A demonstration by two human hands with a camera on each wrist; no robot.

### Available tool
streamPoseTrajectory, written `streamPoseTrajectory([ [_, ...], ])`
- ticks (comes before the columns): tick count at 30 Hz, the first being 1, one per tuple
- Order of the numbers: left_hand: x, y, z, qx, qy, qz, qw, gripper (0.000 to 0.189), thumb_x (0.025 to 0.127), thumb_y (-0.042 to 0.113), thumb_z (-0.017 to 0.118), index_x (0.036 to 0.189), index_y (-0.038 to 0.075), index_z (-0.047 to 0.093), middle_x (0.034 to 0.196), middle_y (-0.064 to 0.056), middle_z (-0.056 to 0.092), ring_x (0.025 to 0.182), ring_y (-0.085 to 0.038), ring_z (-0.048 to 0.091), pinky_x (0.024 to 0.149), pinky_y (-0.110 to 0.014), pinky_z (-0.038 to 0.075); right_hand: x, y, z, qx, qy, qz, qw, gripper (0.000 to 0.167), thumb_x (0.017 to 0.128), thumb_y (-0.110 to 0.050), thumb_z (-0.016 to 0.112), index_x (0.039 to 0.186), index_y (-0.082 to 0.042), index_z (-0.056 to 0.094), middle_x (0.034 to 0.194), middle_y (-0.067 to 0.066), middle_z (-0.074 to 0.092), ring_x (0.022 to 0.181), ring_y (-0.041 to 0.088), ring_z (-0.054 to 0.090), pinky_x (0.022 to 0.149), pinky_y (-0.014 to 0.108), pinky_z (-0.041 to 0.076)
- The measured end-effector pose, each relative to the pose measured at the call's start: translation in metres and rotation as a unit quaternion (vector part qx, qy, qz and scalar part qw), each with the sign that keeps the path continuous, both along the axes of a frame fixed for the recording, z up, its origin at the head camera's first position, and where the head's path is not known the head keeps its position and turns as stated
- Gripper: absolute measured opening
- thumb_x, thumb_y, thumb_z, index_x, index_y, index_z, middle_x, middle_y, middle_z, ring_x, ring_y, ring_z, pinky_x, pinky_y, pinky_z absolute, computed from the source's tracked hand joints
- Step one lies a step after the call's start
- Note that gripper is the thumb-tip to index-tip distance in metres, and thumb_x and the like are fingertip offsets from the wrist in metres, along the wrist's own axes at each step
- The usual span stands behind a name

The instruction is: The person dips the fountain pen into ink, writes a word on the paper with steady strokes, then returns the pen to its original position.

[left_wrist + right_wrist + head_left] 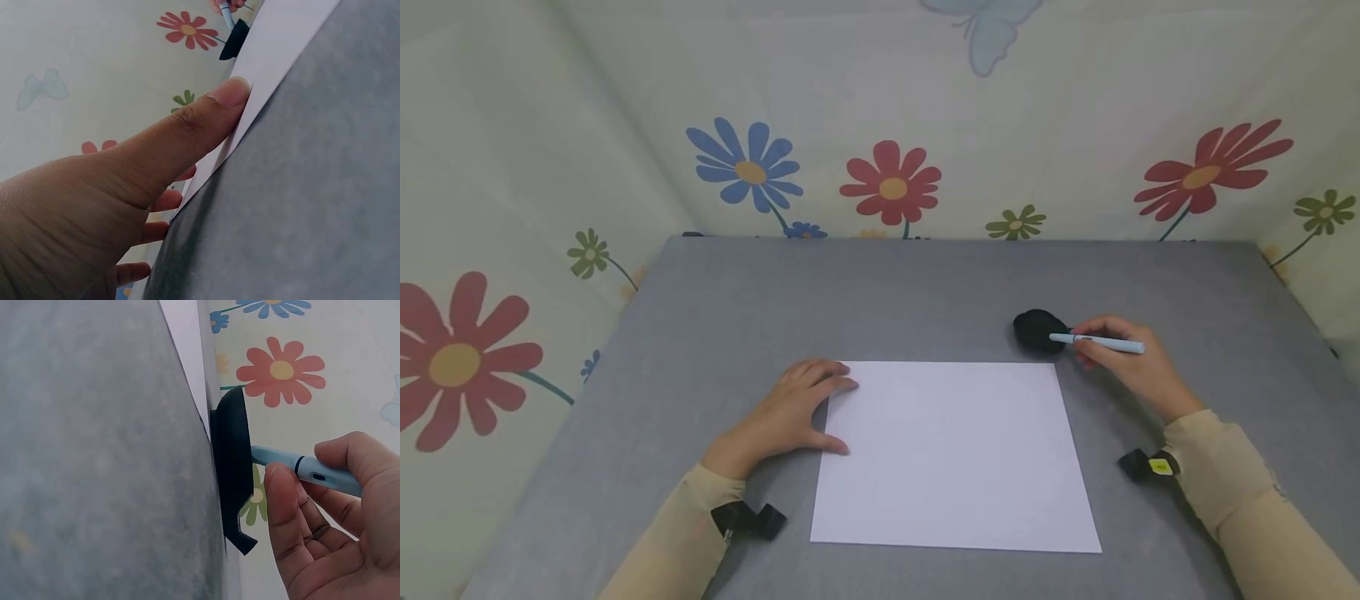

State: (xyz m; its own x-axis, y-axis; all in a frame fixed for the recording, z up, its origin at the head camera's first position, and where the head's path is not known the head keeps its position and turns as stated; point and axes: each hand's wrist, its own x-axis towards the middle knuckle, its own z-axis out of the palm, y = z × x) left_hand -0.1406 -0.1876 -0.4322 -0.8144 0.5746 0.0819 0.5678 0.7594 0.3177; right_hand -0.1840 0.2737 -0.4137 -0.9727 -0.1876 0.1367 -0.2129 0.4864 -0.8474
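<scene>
A white sheet of paper (947,458) lies flat on the grey table. At its left edge rests my left hand (786,408), thumb and fingers spread, thumb tip on the paper. My right hand (1123,358) pinches a light blue pen (1108,342) between thumb and fingers beyond the sheet's far right corner. The pen's front end points left, over a small black dish-like object (1036,330) behind the paper. In the right wrist view this black object (232,456) shows a rounded body with a short protruding end, and the pen (312,472) overlaps its rim.
The grey tabletop (820,292) runs back to a white curtain (820,67) printed with flowers and a butterfly. Each wrist carries a small black camera, such as the one at the left sleeve (662,533).
</scene>
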Motion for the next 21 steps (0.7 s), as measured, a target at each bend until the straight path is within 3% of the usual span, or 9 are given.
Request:
streamPoseTrajectory([
  [21,-0.0015,-0.001,0.0029,-0.003,0.0,-0.002,1.0,0.086,0.059,0.055,0.084,0.131,0.016,0.057,0.139,-0.007,0.051,0.132,-0.03,0.043,0.113,-0.055,0.03,-0.0014,-0.0011,0.0001,0.018,0.0,-0.007,0.9998,0.021,0.092,-0.014,0.064,0.107,0.002,0.063,0.082,-0.011,0.067,0.069,0.003,0.064,0.065,0.016,0.053],
])
